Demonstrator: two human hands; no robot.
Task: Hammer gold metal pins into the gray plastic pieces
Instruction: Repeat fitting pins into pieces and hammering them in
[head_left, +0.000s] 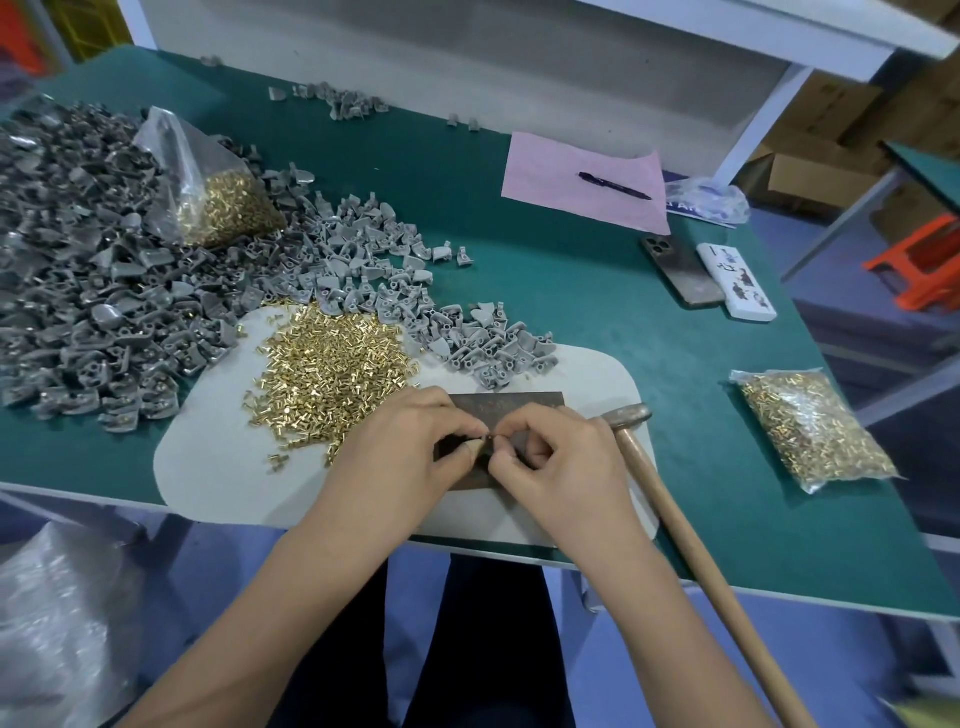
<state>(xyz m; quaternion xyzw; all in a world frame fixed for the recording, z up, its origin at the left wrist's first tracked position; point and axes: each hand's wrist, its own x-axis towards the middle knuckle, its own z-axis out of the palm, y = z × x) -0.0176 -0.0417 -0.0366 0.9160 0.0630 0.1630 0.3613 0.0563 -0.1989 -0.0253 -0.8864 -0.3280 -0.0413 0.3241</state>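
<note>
My left hand and my right hand meet fingertip to fingertip over a dark metal plate on a white mat. Together they pinch a small gray plastic piece, mostly hidden by the fingers; I cannot tell whether a pin is in it. A loose heap of gold pins lies just left of the plate. Gray plastic pieces spread behind it, with a larger darker pile at the left. The hammer lies to the right of my right hand, its head by the plate.
An open bag of gold pins sits in the gray pile; a sealed bag lies at the right. A pink sheet with a pen, a phone and a white box lie at the back right.
</note>
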